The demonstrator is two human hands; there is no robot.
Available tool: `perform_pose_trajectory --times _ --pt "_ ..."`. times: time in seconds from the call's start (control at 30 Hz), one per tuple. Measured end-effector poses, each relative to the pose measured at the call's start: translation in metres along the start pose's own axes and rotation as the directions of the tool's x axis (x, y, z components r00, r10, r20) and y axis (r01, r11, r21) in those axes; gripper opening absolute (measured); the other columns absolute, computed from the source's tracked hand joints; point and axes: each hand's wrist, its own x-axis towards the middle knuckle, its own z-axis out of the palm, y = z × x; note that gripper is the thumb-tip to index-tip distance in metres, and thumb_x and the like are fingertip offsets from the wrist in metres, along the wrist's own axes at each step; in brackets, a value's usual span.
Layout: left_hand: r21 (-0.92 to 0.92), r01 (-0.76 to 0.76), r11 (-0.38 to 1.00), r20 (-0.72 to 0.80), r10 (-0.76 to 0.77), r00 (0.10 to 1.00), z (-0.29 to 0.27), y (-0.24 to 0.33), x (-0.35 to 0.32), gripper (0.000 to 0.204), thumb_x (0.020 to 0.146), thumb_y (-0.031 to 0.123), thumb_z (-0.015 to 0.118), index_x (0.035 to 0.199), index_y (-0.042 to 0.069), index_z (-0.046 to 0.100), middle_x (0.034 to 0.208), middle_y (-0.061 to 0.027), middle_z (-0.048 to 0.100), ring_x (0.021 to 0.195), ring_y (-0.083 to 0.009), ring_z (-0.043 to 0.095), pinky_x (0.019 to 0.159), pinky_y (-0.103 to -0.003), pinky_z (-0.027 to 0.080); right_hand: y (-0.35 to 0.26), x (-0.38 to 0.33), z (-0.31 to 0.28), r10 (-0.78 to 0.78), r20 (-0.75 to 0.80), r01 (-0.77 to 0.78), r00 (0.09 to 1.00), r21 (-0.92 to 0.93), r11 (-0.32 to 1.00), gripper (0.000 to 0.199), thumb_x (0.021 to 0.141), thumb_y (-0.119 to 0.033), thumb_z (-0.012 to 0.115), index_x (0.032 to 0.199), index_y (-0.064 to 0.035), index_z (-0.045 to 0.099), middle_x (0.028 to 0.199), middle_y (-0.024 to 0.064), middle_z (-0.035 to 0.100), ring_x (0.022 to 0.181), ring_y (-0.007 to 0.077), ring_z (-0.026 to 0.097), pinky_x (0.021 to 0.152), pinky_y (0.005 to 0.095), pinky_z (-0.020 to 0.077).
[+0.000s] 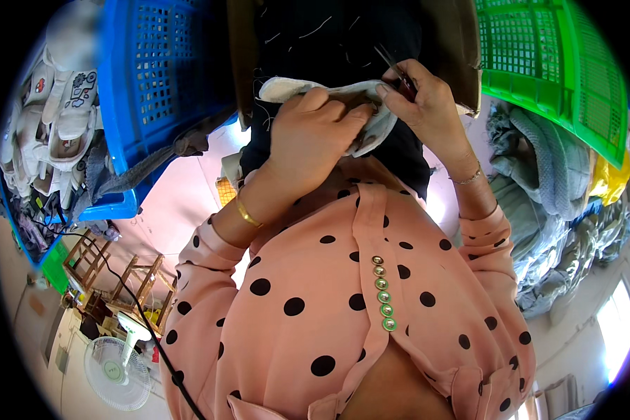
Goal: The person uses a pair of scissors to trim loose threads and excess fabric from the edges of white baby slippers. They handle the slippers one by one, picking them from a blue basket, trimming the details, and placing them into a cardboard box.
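My left hand [313, 138] is closed on a pale grey fabric piece [284, 88], which it holds over my dark-clothed lap. The piece is curved, with a folded edge and a loose thread at its left end; it looks like a soft slipper or shoe part. My right hand [428, 105] grips a small pointed tool with a dark red handle [405, 87], its thin metal tip aimed up and left. The right fingertips also touch the upper right of the fabric. My left fingers cover the middle of the piece.
On the left stands a blue plastic crate [164, 77], beside a heap of pale fabric slippers [70, 126]. A green crate [581, 77] is at upper right, above grey fabric bundles [546, 161]. Wooden stools [143, 283], a white fan [117, 371] and a black cable [134, 299] appear lower left.
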Motion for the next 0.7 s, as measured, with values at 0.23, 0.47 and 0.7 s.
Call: perform_pose_trajectory --times 0.23,0.47,0.7 --pt "-0.208 -0.029 0.978 -0.101 0.008 0.995 0.029 -0.012 0.017 0.014 0.066 0.013 0.073 0.079 0.016 0.074 0.092 0.0056 0.067 0.088 -0.0156 0.053 0.075 -0.03 0.046 0.0 0.003 0.005 0.039 0.0 -0.039 0.999 0.047 0.998 0.028 0.084 -0.019 0.075 0.089 0.0026 0.058 0.062 0.0098 0.055 0.053 0.014 0.052 0.052 0.0258 0.0453" --pt "-0.666 0.191 0.721 -0.023 -0.276 0.961 0.009 -0.025 0.023 0.006 0.08 0.013 0.075 0.084 0.01 0.072 0.083 0.0001 0.067 0.077 -0.0128 0.057 0.072 -0.027 0.047 0.002 0.008 0.004 -0.003 0.025 0.002 1.0 0.042 0.999 0.027 0.086 -0.019 0.074 0.089 0.0018 0.058 0.063 0.0089 0.055 0.054 0.0128 0.05 0.052 0.0251 0.0447" --pt "-0.65 -0.029 0.76 -0.485 -0.385 0.785 -0.052 -0.038 0.045 0.015 0.101 0.008 0.054 0.105 -0.001 0.065 0.102 -0.01 0.07 0.098 -0.0136 0.066 0.083 -0.022 0.052 0.008 0.005 0.004 -0.036 0.052 0.031 0.998 0.101 0.994 0.025 0.088 -0.02 0.073 0.092 0.0007 0.059 0.064 0.0054 0.054 0.056 0.0094 0.046 0.052 0.0227 0.0409"
